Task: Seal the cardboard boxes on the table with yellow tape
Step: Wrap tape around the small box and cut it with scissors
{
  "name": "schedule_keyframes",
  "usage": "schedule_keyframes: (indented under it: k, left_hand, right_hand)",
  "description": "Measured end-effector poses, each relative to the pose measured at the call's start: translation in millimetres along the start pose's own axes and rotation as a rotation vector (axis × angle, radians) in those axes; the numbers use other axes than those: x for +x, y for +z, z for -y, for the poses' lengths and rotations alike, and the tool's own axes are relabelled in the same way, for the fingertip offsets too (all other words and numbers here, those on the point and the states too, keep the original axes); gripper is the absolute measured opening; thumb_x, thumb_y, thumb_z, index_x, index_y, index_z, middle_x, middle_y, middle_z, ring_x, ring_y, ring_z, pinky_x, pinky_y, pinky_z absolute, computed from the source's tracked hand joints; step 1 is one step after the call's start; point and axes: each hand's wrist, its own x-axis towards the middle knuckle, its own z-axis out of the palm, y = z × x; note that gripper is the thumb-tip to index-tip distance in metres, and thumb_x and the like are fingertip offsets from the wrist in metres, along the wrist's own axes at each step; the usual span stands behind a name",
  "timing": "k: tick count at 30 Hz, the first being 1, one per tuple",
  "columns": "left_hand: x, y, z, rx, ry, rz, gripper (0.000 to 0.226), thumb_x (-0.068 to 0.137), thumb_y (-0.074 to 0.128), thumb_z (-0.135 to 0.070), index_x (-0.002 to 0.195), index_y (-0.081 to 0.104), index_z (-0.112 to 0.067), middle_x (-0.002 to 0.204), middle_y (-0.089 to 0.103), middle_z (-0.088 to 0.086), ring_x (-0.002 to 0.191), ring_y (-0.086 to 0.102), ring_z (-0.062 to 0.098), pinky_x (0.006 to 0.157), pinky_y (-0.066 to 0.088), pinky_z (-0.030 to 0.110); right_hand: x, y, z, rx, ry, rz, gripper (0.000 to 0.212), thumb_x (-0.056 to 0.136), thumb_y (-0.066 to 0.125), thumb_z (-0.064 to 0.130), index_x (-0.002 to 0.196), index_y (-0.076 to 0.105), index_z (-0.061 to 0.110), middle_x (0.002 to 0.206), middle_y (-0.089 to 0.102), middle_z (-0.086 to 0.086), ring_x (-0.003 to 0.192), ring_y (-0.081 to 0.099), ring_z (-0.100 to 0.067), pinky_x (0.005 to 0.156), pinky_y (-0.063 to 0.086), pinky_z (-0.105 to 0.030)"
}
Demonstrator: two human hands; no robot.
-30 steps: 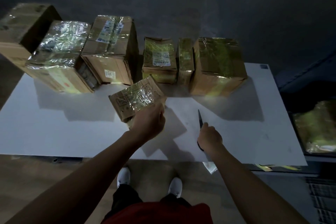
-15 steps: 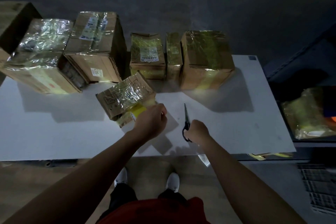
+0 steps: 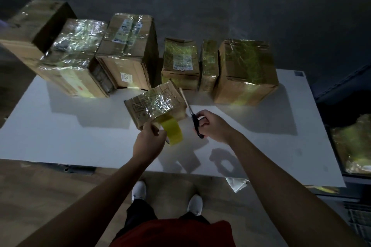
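Note:
A small cardboard box (image 3: 154,103) wrapped in shiny yellowish tape lies tilted on the white table (image 3: 70,132). A strip of yellow tape (image 3: 172,129) runs from its near face down to my left hand (image 3: 149,141), which holds the tape roll; the roll itself is mostly hidden by the hand. My right hand (image 3: 213,126) grips black-handled scissors (image 3: 191,114), blades pointing away along the box's right side. Several taped boxes (image 3: 245,72) stand in a row at the table's far edge.
Two bigger boxes (image 3: 126,52) and a further one (image 3: 34,28) crowd the far left. A dark bin with a plastic-wrapped bundle (image 3: 353,142) sits off the table's right edge. Crumpled paper (image 3: 236,183) lies under the near edge, above the floor.
My left hand pulled back toward me, drawing out a longer yellow strip from the small box. My right hand lifted the scissors and brought them up beside the box.

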Motion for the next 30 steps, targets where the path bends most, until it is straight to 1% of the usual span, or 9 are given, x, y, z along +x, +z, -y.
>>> schedule_keyframes:
  k: [3, 8, 11, 14, 17, 20, 22, 27, 30]
  left_hand:
    - [1, 1, 4, -0.096, -0.047, -0.004, 0.019, 0.090, 0.057, -0.024, 0.100, 0.052, -0.008, 0.082, 0.056, 0.002, 0.076, 0.055, 0.022, 0.062, 0.041, 0.032]
    - [7, -4, -7, -0.365, -0.100, -0.057, 0.025, 0.087, 0.062, -0.015, 0.106, 0.046, -0.010, 0.088, 0.057, -0.003, 0.086, 0.059, 0.021, 0.075, 0.051, 0.036]
    - [9, -9, -6, -0.458, -0.123, -0.098, 0.031, 0.087, 0.065, -0.015, 0.109, 0.044, -0.013, 0.091, 0.058, -0.006, 0.089, 0.060, 0.017, 0.080, 0.053, 0.037]
    - [1, -3, -4, -0.463, -0.155, -0.171, 0.027, 0.087, 0.064, -0.015, 0.105, 0.044, -0.009, 0.086, 0.058, 0.000, 0.081, 0.059, 0.019, 0.074, 0.052, 0.039]
    - [-10, 9, -5, -0.563, -0.253, -0.100, 0.024, 0.087, 0.064, -0.016, 0.098, 0.043, -0.013, 0.081, 0.053, 0.001, 0.073, 0.055, 0.021, 0.075, 0.055, 0.046]
    - [-4, 10, -5, -0.658, -0.286, -0.007, 0.038, 0.084, 0.070, -0.016, 0.108, 0.041, -0.015, 0.093, 0.060, 0.007, 0.083, 0.064, 0.024, 0.079, 0.058, 0.049]
    - [5, 8, -7, -0.639, -0.285, 0.013, 0.042, 0.080, 0.074, -0.012, 0.107, 0.042, -0.014, 0.099, 0.063, 0.016, 0.090, 0.065, 0.031, 0.078, 0.058, 0.050]
    - [18, -7, 5, -0.593, -0.259, 0.034, 0.034, 0.085, 0.069, -0.011, 0.109, 0.045, -0.007, 0.087, 0.058, 0.015, 0.079, 0.056, 0.025, 0.068, 0.049, 0.037]
    - [23, -21, 18, -0.623, -0.221, 0.097, 0.030, 0.086, 0.067, -0.007, 0.110, 0.053, -0.017, 0.089, 0.061, 0.013, 0.080, 0.058, 0.024, 0.072, 0.050, 0.038]
  right_hand:
    - [9, 1, 15, -0.050, -0.065, 0.056, 0.026, 0.088, 0.062, 0.009, 0.111, 0.057, 0.018, 0.088, 0.067, -0.008, 0.077, 0.064, -0.021, 0.068, 0.050, -0.031]
    - [21, -7, 36, -0.221, -0.130, 0.143, 0.035, 0.090, 0.065, 0.018, 0.123, 0.058, 0.025, 0.093, 0.069, 0.004, 0.083, 0.067, -0.007, 0.074, 0.049, -0.019]
    - [29, -18, 45, -0.329, -0.141, 0.153, 0.037, 0.091, 0.062, 0.018, 0.127, 0.056, 0.025, 0.094, 0.068, 0.002, 0.088, 0.065, -0.015, 0.079, 0.049, -0.027]
    - [32, -18, 49, -0.402, -0.121, 0.193, 0.038, 0.093, 0.059, 0.019, 0.130, 0.054, 0.024, 0.095, 0.065, 0.002, 0.088, 0.064, -0.018, 0.078, 0.049, -0.031]
    - [32, -13, 44, -0.435, -0.100, 0.223, 0.036, 0.093, 0.060, 0.021, 0.128, 0.054, 0.025, 0.096, 0.067, 0.001, 0.087, 0.065, -0.017, 0.076, 0.049, -0.030]
    - [32, -12, 37, -0.394, -0.094, 0.227, 0.028, 0.091, 0.064, 0.019, 0.117, 0.057, 0.026, 0.091, 0.072, 0.005, 0.086, 0.069, -0.012, 0.081, 0.053, -0.037]
    - [31, -15, 38, -0.377, -0.087, 0.235, 0.026, 0.089, 0.068, 0.022, 0.113, 0.060, 0.026, 0.083, 0.072, 0.011, 0.081, 0.069, -0.005, 0.075, 0.053, -0.032]
    - [30, -22, 51, -0.437, -0.074, 0.239, 0.043, 0.078, 0.079, 0.034, 0.117, 0.060, 0.032, 0.085, 0.064, 0.015, 0.075, 0.064, -0.005, 0.068, 0.048, -0.022]
    - [28, -28, 62, -0.521, -0.036, 0.326, 0.039, 0.077, 0.079, 0.040, 0.111, 0.062, 0.033, 0.082, 0.064, 0.014, 0.069, 0.061, -0.004, 0.065, 0.046, -0.021]
